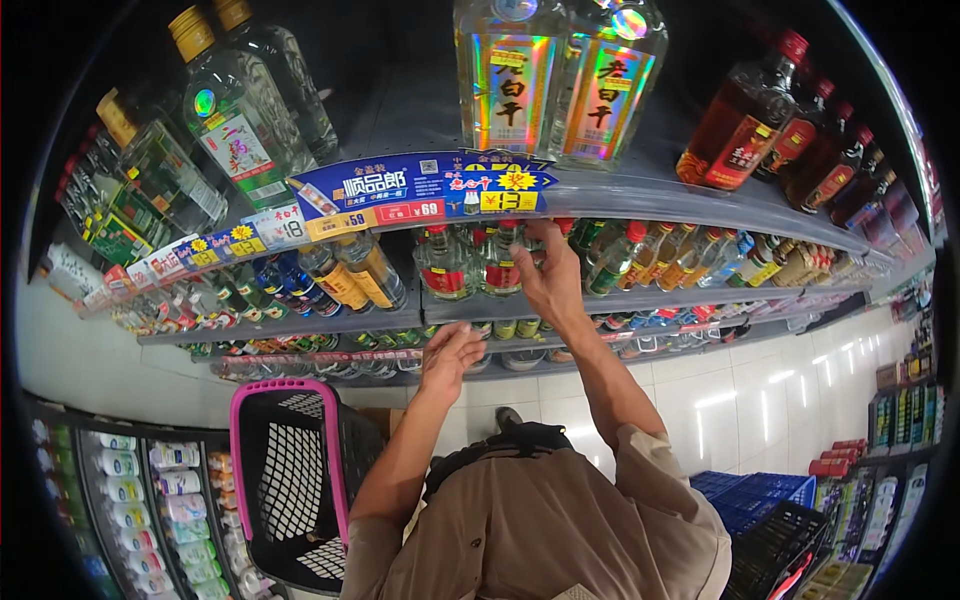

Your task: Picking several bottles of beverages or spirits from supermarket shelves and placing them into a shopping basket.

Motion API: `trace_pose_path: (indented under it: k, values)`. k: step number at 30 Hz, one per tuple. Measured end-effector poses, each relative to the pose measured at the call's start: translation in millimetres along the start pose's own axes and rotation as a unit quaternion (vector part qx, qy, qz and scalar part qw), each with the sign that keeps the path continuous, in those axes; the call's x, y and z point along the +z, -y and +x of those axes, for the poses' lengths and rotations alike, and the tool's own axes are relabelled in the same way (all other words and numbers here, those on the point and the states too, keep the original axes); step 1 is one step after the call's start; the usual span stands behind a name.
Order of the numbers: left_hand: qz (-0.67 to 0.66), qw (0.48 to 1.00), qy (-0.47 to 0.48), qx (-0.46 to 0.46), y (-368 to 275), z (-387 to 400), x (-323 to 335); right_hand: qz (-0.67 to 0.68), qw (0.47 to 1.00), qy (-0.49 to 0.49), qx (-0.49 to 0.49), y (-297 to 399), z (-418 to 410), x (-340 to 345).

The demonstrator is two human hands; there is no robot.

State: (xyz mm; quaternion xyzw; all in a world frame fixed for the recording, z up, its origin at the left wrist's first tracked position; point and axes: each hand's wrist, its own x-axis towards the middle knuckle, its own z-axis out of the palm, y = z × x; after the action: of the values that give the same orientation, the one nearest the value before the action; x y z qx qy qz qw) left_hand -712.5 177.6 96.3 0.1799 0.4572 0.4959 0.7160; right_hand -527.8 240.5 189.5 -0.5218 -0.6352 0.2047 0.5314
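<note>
My right hand (551,277) reaches into the second shelf from the top, thumb and fingers apart. Beside its thumb stands a clear glass liquor bottle (501,266) with a red label and red cap. A similar red-labelled bottle (444,270) is just to the left. The fingertips come close to another red cap (564,225), partly hidden under the shelf edge; contact cannot be made out. Lower and to the left, my left hand (452,358) hovers in front of the lower shelves, fingers loosely bent, with nothing seen in it.
Above, the top shelf edge (637,201) juts out, carrying a blue promotional sign (375,187). Large clear bottles (510,90) and amber bottles (739,127) stand on it. A black basket with a pink rim (334,457) is at my left. Blue crates (754,491) sit behind at right.
</note>
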Motion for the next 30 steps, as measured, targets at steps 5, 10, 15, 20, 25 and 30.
trace_pose_path:
  k: [5,10,15,20,25,30]
  values:
    - [0.028,0.998,0.021,0.058,-1,13,27,-0.108,0.994,0.024,-0.016,-6,24,7]
    - [0.01,0.999,0.023,0.042,-3,27,37,-0.092,0.99,0.086,-0.067,-26,44,12]
    - [0.011,0.999,0.027,0.045,-6,33,45,-0.043,0.982,0.078,-0.167,-54,50,25]
    - [0.01,0.999,0.011,0.046,-6,36,39,0.061,0.986,0.102,0.112,15,38,6]
    - [0.016,0.999,0.01,0.046,0,39,36,0.072,0.984,0.099,0.127,26,32,0]
    - [0.003,1.0,0.02,0.021,4,40,38,0.129,0.984,0.055,0.107,26,27,-4]
